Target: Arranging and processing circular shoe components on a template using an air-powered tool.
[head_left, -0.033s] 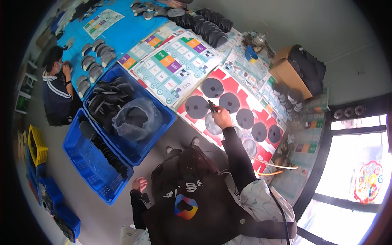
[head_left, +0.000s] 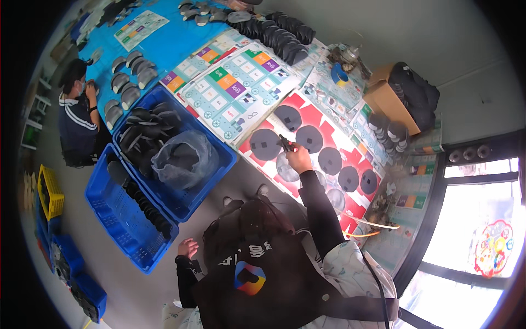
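My right hand [head_left: 297, 158] is closed round a small black tool [head_left: 286, 143] with a narrow front end and a bit of red; its exact kind is not clear. It reaches over a red and white sheeted table, where dark round discs [head_left: 330, 161] with small square marks lie flat. The tool's tip is beside the nearest left disc [head_left: 265, 145]. Paler, shinier discs [head_left: 286, 168] lie under and near my right wrist, one partly hidden by the arm. My left hand [head_left: 188, 248] hangs low beside my dark apron, fingers apart, holding nothing.
Blue crates [head_left: 204, 198] with dark curved pads and a clear plastic bag [head_left: 186, 159] stand left of the table. A co-worker [head_left: 80, 118] sits by the blue-covered table [head_left: 170, 44]. Hoses [head_left: 368, 222] cross the near right corner. A cardboard box [head_left: 388, 101] stands at the back right.
The whole view has shifted very slightly. My right hand stays at the same disc with the tool, and my left hand has not visibly moved.
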